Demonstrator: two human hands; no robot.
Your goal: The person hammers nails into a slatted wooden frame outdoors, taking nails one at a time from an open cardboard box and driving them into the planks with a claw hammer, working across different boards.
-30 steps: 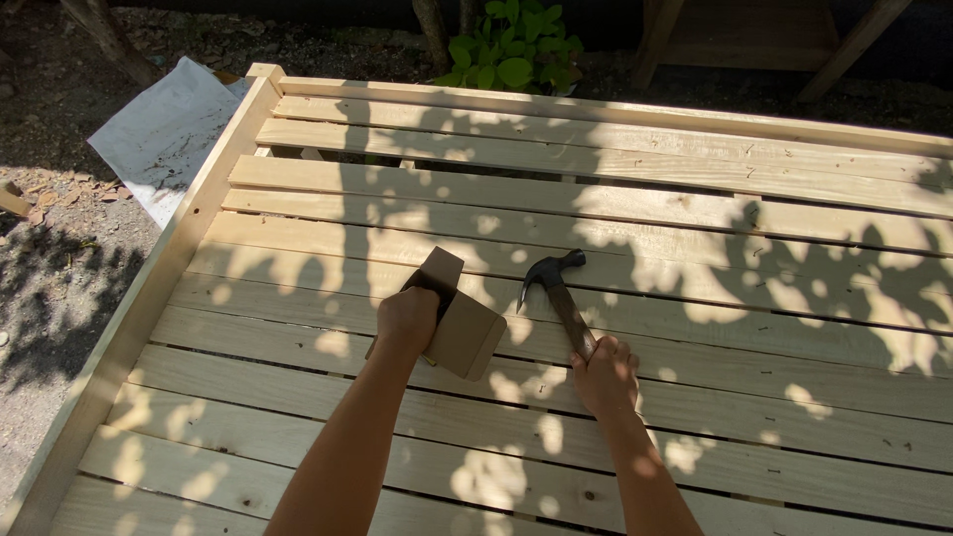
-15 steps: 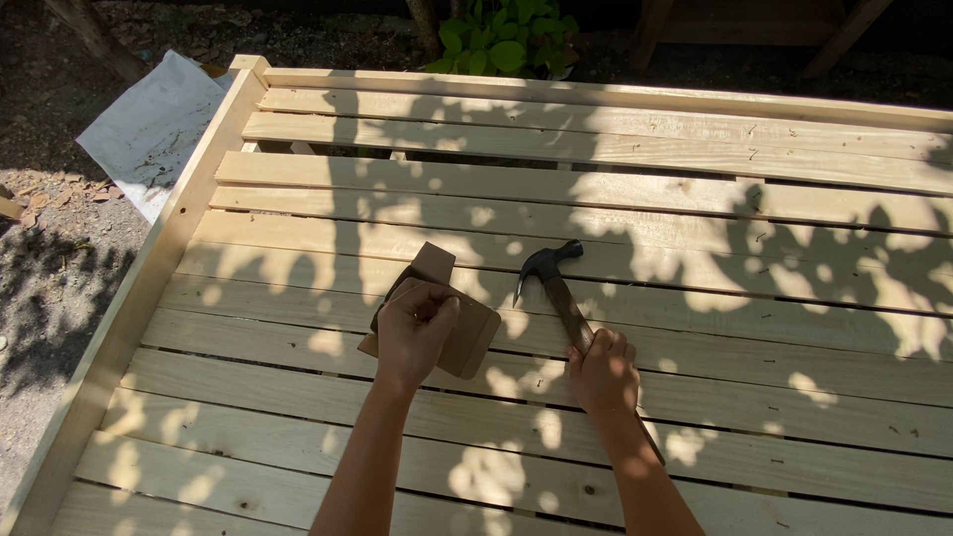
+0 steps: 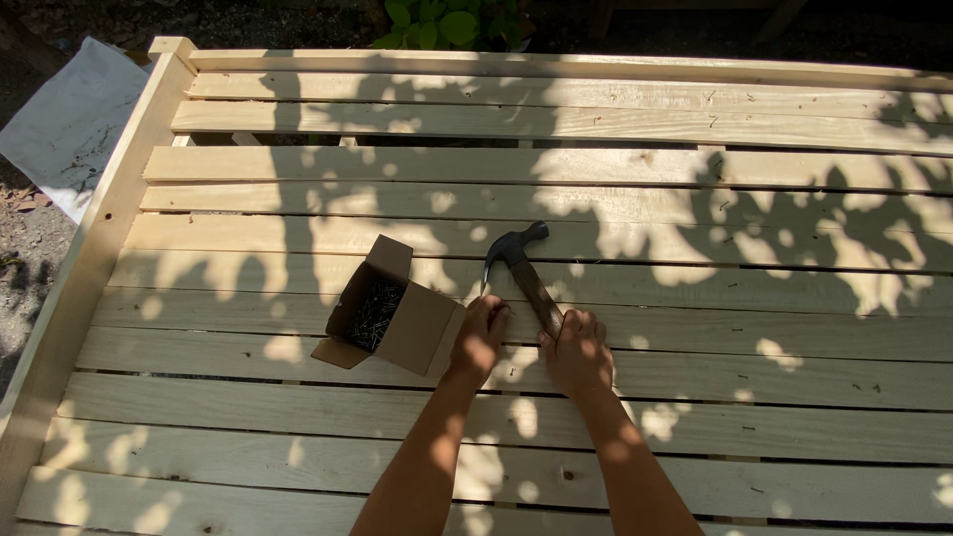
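My right hand (image 3: 576,349) grips the wooden handle of a claw hammer (image 3: 521,266), whose dark steel head rests on a pale plank. My left hand (image 3: 480,335) sits just left of the handle, fingers pinched together against the board near the hammer; whether a nail is between them is too small to tell. An open cardboard box of dark nails (image 3: 387,313) lies on the planks right beside my left wrist.
The surface is a slatted deck of pale wooden planks (image 3: 635,189) with narrow gaps, a raised side beam (image 3: 94,248) on the left. A grey sheet (image 3: 69,124) lies on the dirt beyond it. Green leaves (image 3: 437,22) grow past the far edge. Leaf shadows dapple everything.
My left hand has left the nail box and moved right to the board beside the hammer handle. The right hand and hammer have stayed nearly still.
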